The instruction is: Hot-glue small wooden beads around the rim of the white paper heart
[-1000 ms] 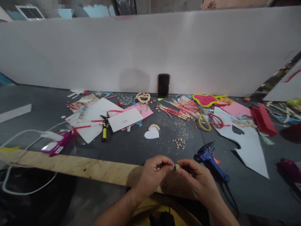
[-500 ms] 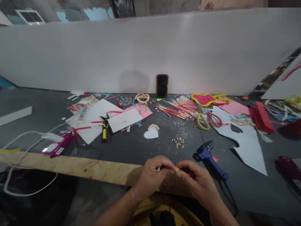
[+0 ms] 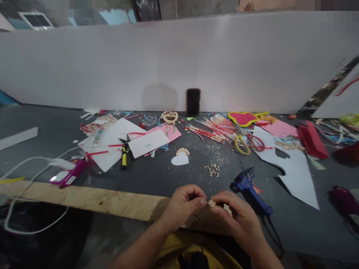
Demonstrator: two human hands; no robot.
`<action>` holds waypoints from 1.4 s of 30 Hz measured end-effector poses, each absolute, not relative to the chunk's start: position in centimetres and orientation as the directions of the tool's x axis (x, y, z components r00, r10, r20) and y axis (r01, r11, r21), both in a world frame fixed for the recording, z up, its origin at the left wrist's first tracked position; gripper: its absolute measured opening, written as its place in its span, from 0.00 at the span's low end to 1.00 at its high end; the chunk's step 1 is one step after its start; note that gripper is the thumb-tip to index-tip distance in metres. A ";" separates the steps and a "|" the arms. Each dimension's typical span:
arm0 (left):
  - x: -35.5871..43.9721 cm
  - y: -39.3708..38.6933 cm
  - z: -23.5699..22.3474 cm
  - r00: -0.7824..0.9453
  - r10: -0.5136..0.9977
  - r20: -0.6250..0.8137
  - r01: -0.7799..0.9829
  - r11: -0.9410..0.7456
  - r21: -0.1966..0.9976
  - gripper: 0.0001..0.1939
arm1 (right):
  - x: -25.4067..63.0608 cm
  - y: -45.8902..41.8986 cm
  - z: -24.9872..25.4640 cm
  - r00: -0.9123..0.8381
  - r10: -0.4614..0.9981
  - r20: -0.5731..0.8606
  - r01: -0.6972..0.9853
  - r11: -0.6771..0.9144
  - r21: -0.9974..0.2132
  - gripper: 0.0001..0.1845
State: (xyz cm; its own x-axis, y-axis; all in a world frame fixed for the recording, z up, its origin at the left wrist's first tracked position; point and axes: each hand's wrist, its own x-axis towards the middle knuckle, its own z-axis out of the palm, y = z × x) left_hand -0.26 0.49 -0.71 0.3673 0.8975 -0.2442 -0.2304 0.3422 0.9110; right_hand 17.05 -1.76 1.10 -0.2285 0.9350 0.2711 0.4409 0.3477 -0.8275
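My right hand (image 3: 239,215) pinches a small cluster of pale wooden pieces (image 3: 211,203) between thumb and fingertips, above the table's front edge. Close beside the cluster, the thumb and fingers of my left hand (image 3: 182,207) are pressed together; whatever they grip is too small to make out. Beyond my hands, loose pale wooden pieces (image 3: 214,170) lie scattered on the dark table. Further left lies a white heart-shaped cutout (image 3: 180,159) with similar pieces along its upper right edge. A blue glue gun (image 3: 252,192) rests to the right of my right hand.
A phone (image 3: 193,102) leans on the white partition (image 3: 112,67). Scissors (image 3: 243,144), red-patterned sticks (image 3: 218,129) and cut white card (image 3: 297,179) lie at the right. At left are pliers (image 3: 124,157), papers (image 3: 149,143), a purple tool (image 3: 73,173) and a white cable (image 3: 36,232).
My left fingertips have drawn slightly left, off the cluster, so more of it shows in my right fingers. The things on the table have stayed put.
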 end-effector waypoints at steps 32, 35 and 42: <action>-0.3 0.1 -1.3 0.453 0.816 -0.359 -0.287 0.515 0.808 0.17 | 16.7 -2.0 0.7 -0.332 0.845 0.420 0.499 0.535 -0.682 0.07; -0.2 0.0 -1.5 0.462 0.813 -0.355 -0.329 0.529 0.783 0.16 | 16.8 -2.1 0.6 -0.308 0.848 0.430 0.497 0.529 -0.688 0.09; 0.0 -0.1 -1.5 0.451 0.828 -0.332 -0.399 0.520 0.755 0.12 | 16.9 -2.0 0.4 -0.295 0.860 0.416 0.472 0.510 -0.719 0.09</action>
State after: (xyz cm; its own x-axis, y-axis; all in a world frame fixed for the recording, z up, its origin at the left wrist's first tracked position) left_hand 0.04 -0.05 -1.54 0.4512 0.8282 -0.3325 -0.3989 0.5204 0.7550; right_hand 16.90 -2.01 0.37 -0.2949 0.8601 0.4163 0.4725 0.5100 -0.7188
